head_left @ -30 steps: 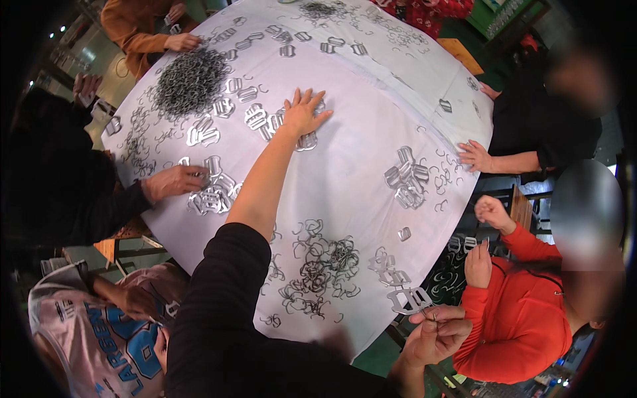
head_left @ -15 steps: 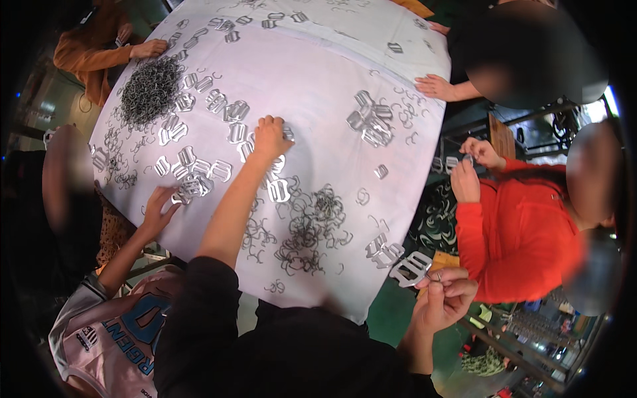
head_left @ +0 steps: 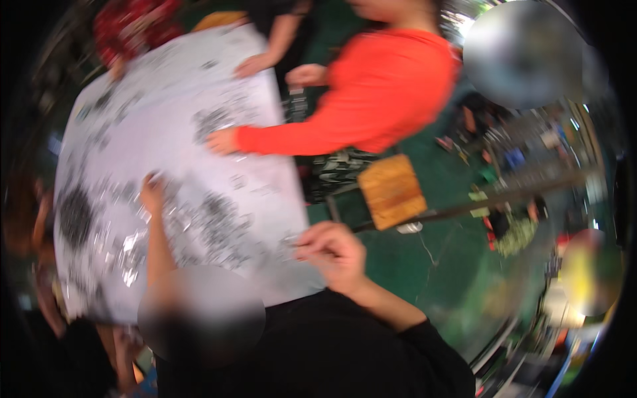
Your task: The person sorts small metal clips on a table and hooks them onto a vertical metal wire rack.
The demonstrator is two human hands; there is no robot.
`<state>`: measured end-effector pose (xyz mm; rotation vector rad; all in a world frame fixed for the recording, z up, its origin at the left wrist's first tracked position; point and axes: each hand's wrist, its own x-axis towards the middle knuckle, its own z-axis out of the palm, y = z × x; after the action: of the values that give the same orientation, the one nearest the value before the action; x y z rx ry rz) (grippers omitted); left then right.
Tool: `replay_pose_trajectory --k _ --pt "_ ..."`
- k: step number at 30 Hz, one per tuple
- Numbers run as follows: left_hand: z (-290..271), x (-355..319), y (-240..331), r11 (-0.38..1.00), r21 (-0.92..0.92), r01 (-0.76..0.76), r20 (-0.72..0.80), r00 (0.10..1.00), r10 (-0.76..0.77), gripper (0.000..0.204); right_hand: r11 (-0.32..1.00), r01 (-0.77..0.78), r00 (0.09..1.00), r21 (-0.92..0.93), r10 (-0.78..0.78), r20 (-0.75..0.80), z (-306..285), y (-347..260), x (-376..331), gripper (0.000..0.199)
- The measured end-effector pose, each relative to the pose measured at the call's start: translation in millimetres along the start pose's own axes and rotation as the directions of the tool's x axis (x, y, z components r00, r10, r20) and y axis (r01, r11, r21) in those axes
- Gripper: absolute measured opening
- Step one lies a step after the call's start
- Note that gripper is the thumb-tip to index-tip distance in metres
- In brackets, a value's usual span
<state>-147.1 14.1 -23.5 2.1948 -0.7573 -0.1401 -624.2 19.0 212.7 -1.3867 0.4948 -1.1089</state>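
Motion blurs the whole view. My left hand (head_left: 152, 194) reaches over the white-covered table (head_left: 149, 142), its fingers curled. A shiny bit shows at its fingertips, too smeared to name. To its right lies a heap of small dark wire hooks (head_left: 219, 222); shiny metal buckles (head_left: 129, 255) lie scattered nearer me. My right hand (head_left: 335, 255) hovers over the near right corner of the table, fingers bent together in a pinch. A small greyish metal piece (head_left: 290, 243) is by its fingertips; whether it is held or lies on the cloth I cannot tell.
A person in a red-orange top (head_left: 391, 86) stretches an arm onto the table by a buckle pile (head_left: 211, 121). Another person's hand (head_left: 255, 64) rests on the far right edge. A dark hook mound (head_left: 76, 215) lies at left. A wooden stool (head_left: 393, 191) stands right of the table.
The view has swung to the right. My right hand has come from beside the table to over its corner; the buckle in it no longer shows clearly. The red-sleeved person now reaches onto the table.
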Motion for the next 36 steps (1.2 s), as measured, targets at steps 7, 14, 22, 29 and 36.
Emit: replay_pose_trajectory --k 7,14,22,29,36 --pt "2.4 -32.1 -30.8 0.534 -0.821 0.204 0.05 0.956 -0.288 0.046 0.998 -0.062 0.988 -0.002 0.062 0.141 -58.4 -19.8 -40.3 0.013" --pt "-14.6 -252.8 192.7 -0.018 -0.831 0.556 0.556 0.829 -0.056 0.037 1.0 0.017 0.997 -0.023 -0.015 0.076 -98.6 -39.9 -75.1 0.013" --pt "-46.6 -396.5 316.8 0.46 -0.835 0.301 0.391 0.913 0.112 0.038 0.997 -0.021 0.996 -0.079 0.027 0.081 -115.8 -55.3 -95.9 0.011" --pt "-91.3 -434.3 338.1 0.499 -0.851 0.162 0.233 0.969 0.084 0.02 0.997 -0.01 0.996 0.074 0.003 0.089 -80.5 -58.2 -113.5 0.008" --pt "-140.3 -465.4 300.0 0.542 -0.84 0.041 0.074 0.997 0.039 0.017 0.988 -0.115 0.969 0.102 0.089 0.231 -26.8 -47.8 -138.9 0.015"
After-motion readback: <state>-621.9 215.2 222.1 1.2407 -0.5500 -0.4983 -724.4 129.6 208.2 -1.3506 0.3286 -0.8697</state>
